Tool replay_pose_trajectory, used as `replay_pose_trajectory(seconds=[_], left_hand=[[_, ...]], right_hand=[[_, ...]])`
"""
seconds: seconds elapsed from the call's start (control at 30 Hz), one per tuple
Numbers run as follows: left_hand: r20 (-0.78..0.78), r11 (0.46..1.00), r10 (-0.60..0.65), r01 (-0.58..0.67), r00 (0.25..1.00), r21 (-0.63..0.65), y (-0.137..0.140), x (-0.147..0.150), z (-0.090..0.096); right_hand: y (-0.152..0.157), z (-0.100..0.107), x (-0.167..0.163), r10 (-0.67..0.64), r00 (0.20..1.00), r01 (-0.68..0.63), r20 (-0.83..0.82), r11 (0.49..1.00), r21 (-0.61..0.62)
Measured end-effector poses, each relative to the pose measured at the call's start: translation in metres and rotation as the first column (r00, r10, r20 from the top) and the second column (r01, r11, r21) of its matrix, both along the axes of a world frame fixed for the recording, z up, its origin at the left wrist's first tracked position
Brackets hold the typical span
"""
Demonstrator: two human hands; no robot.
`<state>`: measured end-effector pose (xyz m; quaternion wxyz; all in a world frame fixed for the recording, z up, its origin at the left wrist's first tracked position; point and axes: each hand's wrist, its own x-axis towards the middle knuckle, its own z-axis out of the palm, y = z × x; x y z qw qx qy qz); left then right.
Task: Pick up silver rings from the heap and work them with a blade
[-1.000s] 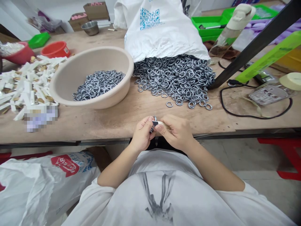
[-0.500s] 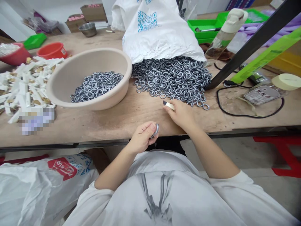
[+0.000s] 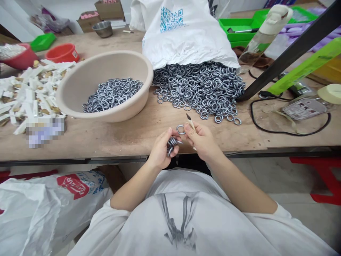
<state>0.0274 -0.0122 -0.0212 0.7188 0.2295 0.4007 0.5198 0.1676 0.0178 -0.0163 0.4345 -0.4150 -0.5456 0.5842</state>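
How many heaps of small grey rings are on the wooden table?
2. One ring heap lies inside the round beige plastic basin; the other ring heap spills from the white plastic bag, where more may be hidden. The left hand holds further rings.

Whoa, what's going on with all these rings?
The person's left hand holds a few grey rings. The right hand holds one ring and a dark-tipped tool. A pile of rings sits in the bowl, and a bigger heap lies at the mouth of a white bag.
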Motion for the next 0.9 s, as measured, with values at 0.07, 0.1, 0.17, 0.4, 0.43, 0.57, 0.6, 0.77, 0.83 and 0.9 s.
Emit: replay_pose_trajectory(seconds=[0.07, 0.1, 0.17, 0.4, 0.43, 0.57, 0.6, 0.77, 0.83, 0.9], left_hand=[[-0.022, 0.998, 0.017, -0.016, 1.000, 0.058, -0.003, 0.007, -0.003], [-0.031, 0.996, 0.035, -0.032, 0.999, 0.085, -0.004, 0.010, -0.005], [-0.047, 0.990, 0.060, -0.054, 0.997, 0.128, -0.006, 0.012, -0.007], [-0.069, 0.989, -0.023, 0.033, 0.997, 0.146, -0.007, 0.003, 0.001], [-0.058, 0.990, -0.022, 0.030, 0.998, 0.138, -0.007, 0.003, 0.003], [-0.023, 0.995, -0.032, 0.034, 0.999, 0.097, -0.008, 0.003, 0.006], [-0.017, 0.995, -0.036, 0.037, 0.999, 0.089, -0.008, 0.004, 0.006], [-0.011, 0.995, -0.054, 0.055, 0.998, 0.077, -0.007, 0.003, 0.006], [-0.028, 0.993, -0.067, 0.069, 0.997, 0.092, -0.009, 0.002, 0.005], [-0.065, 0.985, -0.115, 0.122, 0.991, 0.123, -0.012, 0.001, 0.001]], right_hand=[[-0.012, 0.000, -0.009, -0.024, 0.997, 0.020, -0.077, 0.998, -0.059], [-0.016, 0.000, -0.012, -0.028, 0.994, 0.020, -0.104, 0.997, -0.077], [-0.017, -0.001, -0.013, -0.016, 0.991, 0.004, -0.133, 0.996, -0.090], [-0.013, 0.007, 0.012, -0.168, 0.933, 0.037, 0.319, 0.926, 0.377], [-0.015, 0.009, 0.015, -0.196, 0.895, -0.016, 0.400, 0.883, 0.468], [-0.025, 0.011, 0.016, -0.286, 0.776, -0.188, 0.561, 0.745, 0.640], [-0.026, 0.011, 0.015, -0.305, 0.754, -0.206, 0.582, 0.731, 0.650], [-0.026, 0.008, 0.013, -0.328, 0.705, -0.248, 0.629, 0.716, 0.652], [-0.021, 0.006, 0.015, -0.309, 0.683, -0.249, 0.662, 0.753, 0.609], [-0.010, 0.005, 0.019, -0.327, 0.608, -0.196, 0.723, 0.821, 0.536]])
